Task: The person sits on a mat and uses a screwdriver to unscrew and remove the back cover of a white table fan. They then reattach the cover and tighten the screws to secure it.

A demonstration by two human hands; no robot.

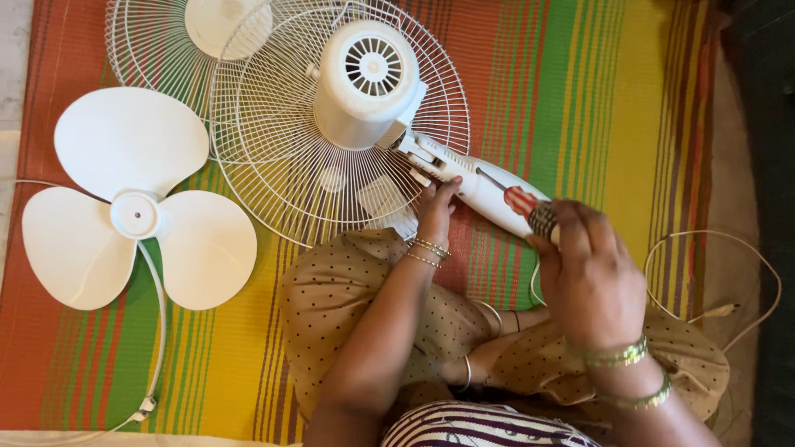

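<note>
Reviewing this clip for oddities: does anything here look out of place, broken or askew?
The fan is in pieces, not visibly broken: blade and front grille lie loose on the striped mat, the motor housing face-down on the rear grille. Nothing spilled.

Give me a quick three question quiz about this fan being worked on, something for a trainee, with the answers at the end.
1. True or false: the three-blade white fan blade is mounted on the motor housing.
2. Which hand holds the screwdriver by its striped handle? A) left hand B) right hand C) neither
3. Fill in: the fan parts lie on a striped ____.

Key
1. False. The blade lies loose on the mat, left of the rear wire guard; a second guard lies behind.
2. B. The right hand has the handle in its grip; the left hand touches the fan neck.
3. mat
</note>
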